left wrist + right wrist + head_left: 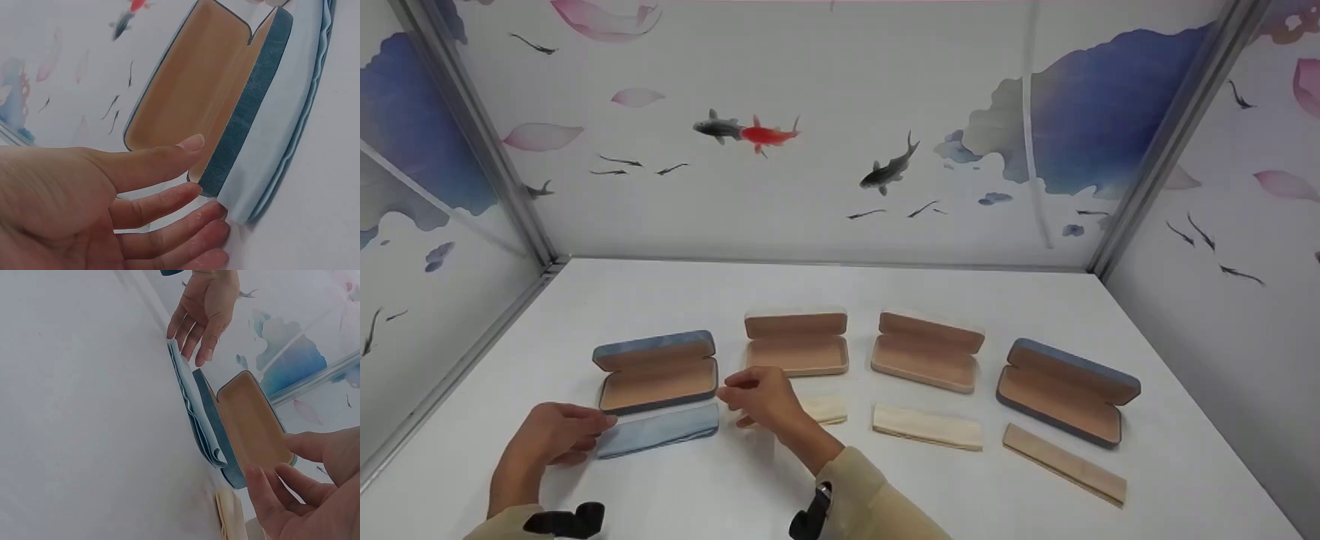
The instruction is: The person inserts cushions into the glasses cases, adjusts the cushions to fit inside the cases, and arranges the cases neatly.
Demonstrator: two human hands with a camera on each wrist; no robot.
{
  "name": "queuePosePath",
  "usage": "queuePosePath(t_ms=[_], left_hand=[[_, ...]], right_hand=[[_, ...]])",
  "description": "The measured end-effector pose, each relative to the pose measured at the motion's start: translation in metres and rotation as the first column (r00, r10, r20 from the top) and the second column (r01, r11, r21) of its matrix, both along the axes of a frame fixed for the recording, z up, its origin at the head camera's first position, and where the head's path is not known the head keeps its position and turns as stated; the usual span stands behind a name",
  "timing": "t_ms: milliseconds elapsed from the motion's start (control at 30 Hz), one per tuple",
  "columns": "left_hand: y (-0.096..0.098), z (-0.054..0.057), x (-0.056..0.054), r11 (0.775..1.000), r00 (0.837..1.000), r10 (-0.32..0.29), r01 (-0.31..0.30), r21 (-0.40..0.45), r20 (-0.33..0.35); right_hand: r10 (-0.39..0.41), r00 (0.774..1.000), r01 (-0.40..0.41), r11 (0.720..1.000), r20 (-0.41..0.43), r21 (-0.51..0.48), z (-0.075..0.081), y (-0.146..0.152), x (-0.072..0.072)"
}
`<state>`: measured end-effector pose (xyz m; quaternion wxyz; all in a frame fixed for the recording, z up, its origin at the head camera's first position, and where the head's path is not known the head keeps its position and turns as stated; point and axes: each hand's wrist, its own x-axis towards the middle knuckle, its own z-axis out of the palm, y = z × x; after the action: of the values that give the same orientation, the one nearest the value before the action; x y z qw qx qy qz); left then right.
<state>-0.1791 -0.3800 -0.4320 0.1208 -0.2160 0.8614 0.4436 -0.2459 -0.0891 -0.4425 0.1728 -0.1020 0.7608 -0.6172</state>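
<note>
A blue glasses case (664, 384) stands open at the left with its tan lining showing. Along its front edge lies a folded light blue cloth (660, 433). My left hand (551, 435) is at the cloth's left end; in the left wrist view its extended fingertips (211, 211) are right by the corner of cloth and case. Beyond the other end, my right hand (769, 405) hovers with fingers loosely bent and nothing in them. In the head view it partly covers a folded cream cloth (826, 409).
Further right are a cream case (799, 356), another cream case (926, 364) and a second blue case (1061, 394), all with raised lids. A cream cloth (928, 427) and a beige cloth (1065, 463) lie before the right two. Printed panels (840, 225) enclose the white table (825, 495).
</note>
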Motion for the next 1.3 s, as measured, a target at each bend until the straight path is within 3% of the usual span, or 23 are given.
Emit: queuePosePath(t_ms=[400, 600, 800, 1000, 1300], left_hand=[[0.012, -0.008, -0.001, 0.999, 0.999, 0.02, -0.021, -0.047, -0.027], [0.015, -0.01, 0.001, 0.998, 0.999, 0.031, -0.034, -0.061, -0.045], [0.014, -0.006, 0.003, 0.995, 0.999, 0.007, -0.012, -0.096, -0.045], [0.01, -0.005, 0.001, 0.995, 1.0, -0.028, 0.028, -0.092, -0.002], [0.004, -0.004, -0.003, 0.994, 0.997, -0.074, 0.075, -0.078, 0.014]], right_hand=[[-0.007, 1.0, 0.006, 1.0, 0.031, 0.013, -0.013, -0.009, 0.004], [0.035, 0.999, -0.036, 0.998, 0.011, 0.054, -0.014, -0.013, 0.009], [0.065, 0.998, -0.063, 0.992, -0.015, 0.109, -0.015, -0.019, 0.009], [0.082, 0.996, -0.077, 0.987, -0.026, 0.143, -0.018, -0.022, 0.007], [0.058, 0.995, -0.047, 0.991, -0.086, 0.123, -0.023, -0.026, 0.003]])
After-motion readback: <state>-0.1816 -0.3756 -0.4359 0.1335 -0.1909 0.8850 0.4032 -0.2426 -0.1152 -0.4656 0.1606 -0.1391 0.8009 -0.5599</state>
